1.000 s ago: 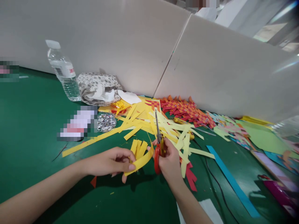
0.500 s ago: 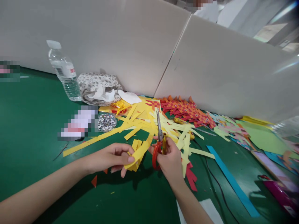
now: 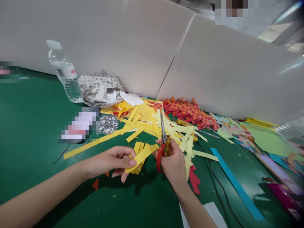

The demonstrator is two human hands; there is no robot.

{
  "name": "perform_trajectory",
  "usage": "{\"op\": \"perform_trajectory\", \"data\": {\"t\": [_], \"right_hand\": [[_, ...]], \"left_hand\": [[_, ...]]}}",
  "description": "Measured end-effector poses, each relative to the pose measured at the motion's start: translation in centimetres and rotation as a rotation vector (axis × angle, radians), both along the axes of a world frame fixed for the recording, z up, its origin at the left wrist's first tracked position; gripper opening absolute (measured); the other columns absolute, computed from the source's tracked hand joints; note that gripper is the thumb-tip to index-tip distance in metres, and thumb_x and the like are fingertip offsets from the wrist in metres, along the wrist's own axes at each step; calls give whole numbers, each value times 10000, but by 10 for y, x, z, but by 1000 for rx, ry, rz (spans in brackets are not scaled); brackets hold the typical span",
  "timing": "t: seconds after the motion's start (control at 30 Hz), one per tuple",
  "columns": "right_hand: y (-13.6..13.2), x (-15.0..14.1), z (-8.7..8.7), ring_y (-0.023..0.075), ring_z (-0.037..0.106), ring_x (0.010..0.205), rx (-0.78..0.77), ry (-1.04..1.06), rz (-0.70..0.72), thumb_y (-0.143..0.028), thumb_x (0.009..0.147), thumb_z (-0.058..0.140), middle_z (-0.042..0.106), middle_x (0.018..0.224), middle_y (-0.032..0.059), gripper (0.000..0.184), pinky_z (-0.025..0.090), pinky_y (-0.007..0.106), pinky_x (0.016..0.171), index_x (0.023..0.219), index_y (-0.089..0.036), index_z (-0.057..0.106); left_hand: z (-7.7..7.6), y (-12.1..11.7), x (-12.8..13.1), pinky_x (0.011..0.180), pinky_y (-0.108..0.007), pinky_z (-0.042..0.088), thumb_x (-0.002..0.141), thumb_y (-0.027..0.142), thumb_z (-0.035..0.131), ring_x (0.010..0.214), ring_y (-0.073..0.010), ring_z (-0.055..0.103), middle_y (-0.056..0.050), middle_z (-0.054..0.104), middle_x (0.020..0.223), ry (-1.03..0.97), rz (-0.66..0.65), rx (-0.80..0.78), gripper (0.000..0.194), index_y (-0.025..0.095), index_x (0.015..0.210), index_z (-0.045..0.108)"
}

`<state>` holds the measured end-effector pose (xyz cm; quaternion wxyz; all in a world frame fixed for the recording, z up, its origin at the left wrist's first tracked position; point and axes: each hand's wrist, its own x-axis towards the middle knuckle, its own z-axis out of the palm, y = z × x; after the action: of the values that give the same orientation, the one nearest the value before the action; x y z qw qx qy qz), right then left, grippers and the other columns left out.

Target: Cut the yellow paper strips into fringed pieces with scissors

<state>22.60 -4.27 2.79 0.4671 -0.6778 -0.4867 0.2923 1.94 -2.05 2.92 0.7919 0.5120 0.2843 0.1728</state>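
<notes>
Pinching a small bunch of yellow paper strips (image 3: 142, 155) between thumb and fingers of the left hand (image 3: 114, 162), a little above the green worktop (image 3: 35, 126). Gripping red-handled scissors (image 3: 163, 137) by the handles in the right hand (image 3: 174, 160), with blades pointing to the far edge of the worktop. Free end of the upper strip very near to the scissors; cannot tell if touching. Beyond both hands, toward the far edge: a loose heap of paper strips (image 3: 146, 125), yellow and pale yellow. Along this same far edge, to the right of the heap: woven red-and-orange paper pieces (image 3: 190, 110); to the left: a patterned cloth bundle (image 3: 95, 80) and, just beside, a water bottle (image 3: 65, 76).
</notes>
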Motion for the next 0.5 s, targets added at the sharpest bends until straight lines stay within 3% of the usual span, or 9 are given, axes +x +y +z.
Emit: {"op": "perform_trajectory", "data": {"t": [0.23, 0.37, 0.5], "right_hand": [[0, 2, -5, 203, 626, 678, 33, 17, -4, -236, 607, 677, 648, 758, 47, 216, 509, 287, 562, 788, -194, 566], [3, 6, -6, 149, 603, 610, 89, 307, -29, -208, 545, 746, 639, 741, -4, 314, 523, 283, 589, 780, -209, 537], [5, 7, -2, 155, 632, 672, 133, 576, -78, -217, 488, 798, 629, 738, -27, 393, 533, 275, 598, 756, -222, 510]], "left_hand": [[-5, 0, 1, 378, -177, 200, 782, 393, 649, 378, -48, 344, 47, 595, 500, 56, -87, 40, 246, 172, 793, 540], [-4, 1, 4, 430, -172, 306, 727, 403, 693, 438, -55, 407, 45, 614, 590, 142, -3, 103, 281, 177, 804, 546], [0, 2, 5, 465, -182, 349, 716, 419, 689, 540, -84, 518, 43, 591, 664, 210, 31, 138, 286, 181, 747, 534]]}}
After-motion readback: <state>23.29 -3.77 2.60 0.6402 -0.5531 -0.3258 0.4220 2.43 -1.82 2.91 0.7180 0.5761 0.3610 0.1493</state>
